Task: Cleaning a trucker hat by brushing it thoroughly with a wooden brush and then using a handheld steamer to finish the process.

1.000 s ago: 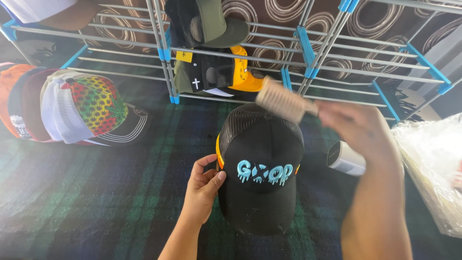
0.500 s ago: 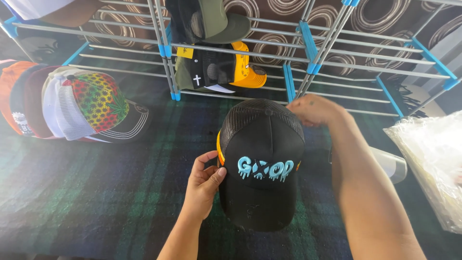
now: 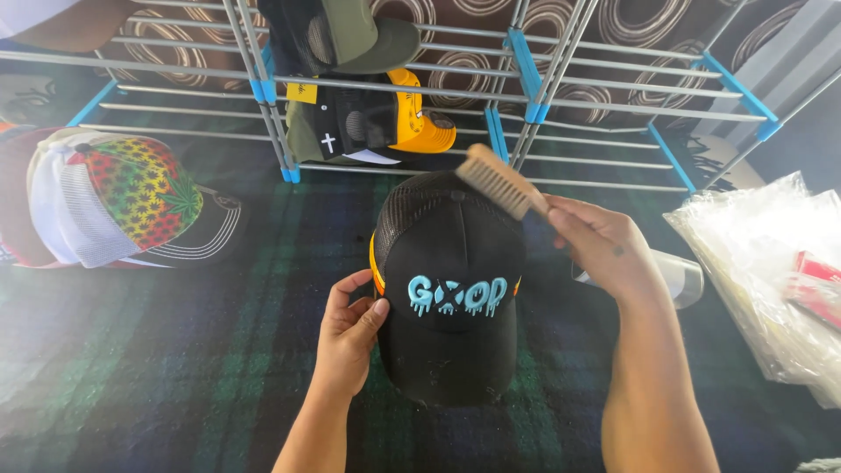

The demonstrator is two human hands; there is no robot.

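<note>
Right hand (image 3: pixel 604 250) closed in a firm grip on the handle of a wooden brush (image 3: pixel 498 181), brush head out beyond the knuckles and up-left of the grip, long axis slanting from upper left down to the fist. Bristles over the rear mesh of the black cap (image 3: pixel 451 285), at or just above the crown; contact not clear. Cap below and left of that grip, brim toward the wearer of the camera, on the dark plaid cloth (image 3: pixel 175 350). Left hand (image 3: pixel 350 337) curled against the cap's left side, thumb and fingertips touching the edge, nearer the brim than the brush.
</note>
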